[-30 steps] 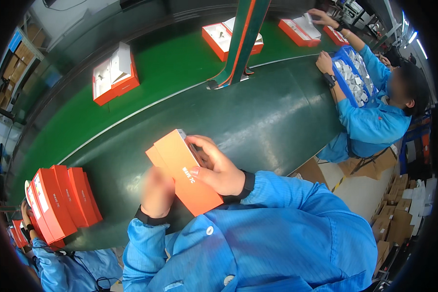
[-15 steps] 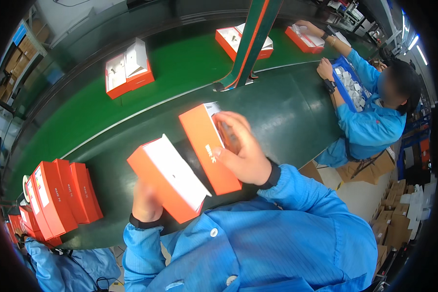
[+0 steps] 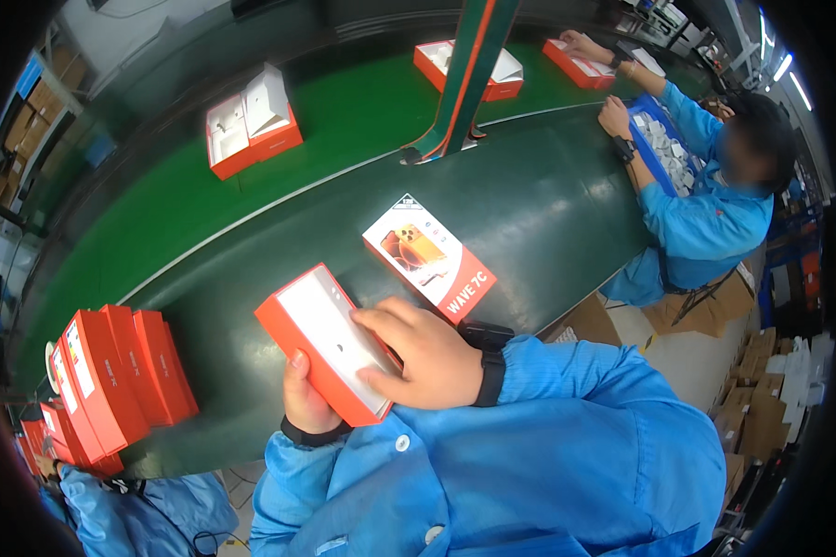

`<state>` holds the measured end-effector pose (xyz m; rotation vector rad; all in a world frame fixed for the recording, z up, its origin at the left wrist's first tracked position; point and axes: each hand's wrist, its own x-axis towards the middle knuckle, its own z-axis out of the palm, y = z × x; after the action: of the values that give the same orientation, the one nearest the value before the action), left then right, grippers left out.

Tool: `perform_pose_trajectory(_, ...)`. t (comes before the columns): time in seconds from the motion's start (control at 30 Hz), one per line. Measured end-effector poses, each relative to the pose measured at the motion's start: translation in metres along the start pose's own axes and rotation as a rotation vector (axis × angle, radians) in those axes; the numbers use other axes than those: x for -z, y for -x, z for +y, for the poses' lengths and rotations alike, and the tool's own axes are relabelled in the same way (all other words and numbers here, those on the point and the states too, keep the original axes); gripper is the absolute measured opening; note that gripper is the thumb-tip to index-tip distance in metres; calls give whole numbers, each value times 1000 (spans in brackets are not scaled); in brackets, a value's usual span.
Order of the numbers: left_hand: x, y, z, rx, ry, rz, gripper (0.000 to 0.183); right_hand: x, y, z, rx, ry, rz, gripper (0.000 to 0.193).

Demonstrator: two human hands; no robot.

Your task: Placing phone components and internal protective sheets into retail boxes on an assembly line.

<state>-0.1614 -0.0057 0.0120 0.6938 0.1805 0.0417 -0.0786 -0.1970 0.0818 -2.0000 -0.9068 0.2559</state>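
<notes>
My left hand (image 3: 308, 397) grips the near left side of an orange-red box base (image 3: 314, 351), its thumb up along the side wall. Inside the base, a white insert (image 3: 334, 339) with a small dark hole lies about level with the rim. Across it rests my right hand (image 3: 429, 357), fingers apart and fingertips touching the white surface. Just beyond, the box lid (image 3: 429, 256) lies on the dark green table, its white and orange printed face up. What is under the insert is hidden.
Stacked orange-red boxes (image 3: 125, 376) stand at the left. Open boxes (image 3: 255, 144) sit on the bright green belt beyond a post (image 3: 460, 84). At the right, a co-worker (image 3: 715, 209) reaches to another box beside a blue bin (image 3: 655, 121) of small white pieces.
My right hand has let go of the lid, now lying face up, and moved onto the white insert. The insert, raised and tilted before, now lies flat in the base.
</notes>
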Motion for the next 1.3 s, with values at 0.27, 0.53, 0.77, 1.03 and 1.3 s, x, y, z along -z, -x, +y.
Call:
perform_pose_trajectory(0.27, -19, -5, -7, 30, 8, 78, 63, 48, 5, 16, -8, 139, 156, 60)
perform_pose_trajectory(0.53, -19, -32, -28, 110, 90, 210, 54, 62, -4, 63, -120, 712, 147, 48)
perform_pose_trajectory(0.77, -44, -45, -32, 21, -158, 307, 59, 65, 0, 55, -271, 587, -36, 53)
perform_pose_trajectory(1.03, -30, -48, -42, -56, -442, 161, 66, 59, 12, 59, -197, 749, 43, 76)
perform_pose_trajectory(1.3, 6, -22, -29, -246, -1180, 127, 63, 45, 3, 49, -391, 698, -53, 88)
